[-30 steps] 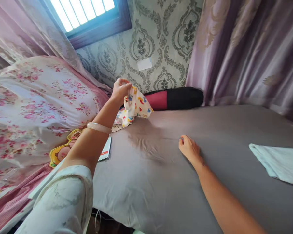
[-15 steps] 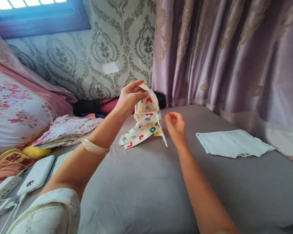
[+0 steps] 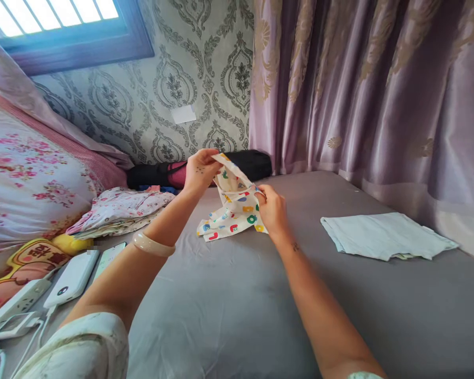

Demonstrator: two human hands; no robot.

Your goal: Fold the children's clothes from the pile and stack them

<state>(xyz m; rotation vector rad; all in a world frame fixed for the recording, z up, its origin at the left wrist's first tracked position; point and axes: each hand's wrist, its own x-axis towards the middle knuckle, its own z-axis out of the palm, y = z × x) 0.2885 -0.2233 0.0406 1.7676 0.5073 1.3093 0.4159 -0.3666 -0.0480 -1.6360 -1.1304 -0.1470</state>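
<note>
A small white garment (image 3: 237, 210) with colourful printed shapes is held up over the grey bed sheet (image 3: 221, 300). Its lower part rests on the sheet, and its exact kind is unclear. My left hand (image 3: 201, 169) pinches the upper left end of its edge band. At the right end of that same band, my right hand (image 3: 272, 210) is closed on the cloth. The band runs slanting down from left to right between the two hands, and the opening beneath it shows the inside.
Pale blue folded cloth (image 3: 387, 235) lies on the right. At left are folded clothes (image 3: 122, 208), a power bank (image 3: 71, 278), a phone (image 3: 109, 258), a power strip (image 3: 19, 305) with cables and a yellow cushion (image 3: 35, 258). A long black bag (image 3: 248, 164) lies along the wall.
My right hand has moved left and taken hold of the garment's edge. My left hand has come slightly lower, and the band is now drawn straight between both hands.
</note>
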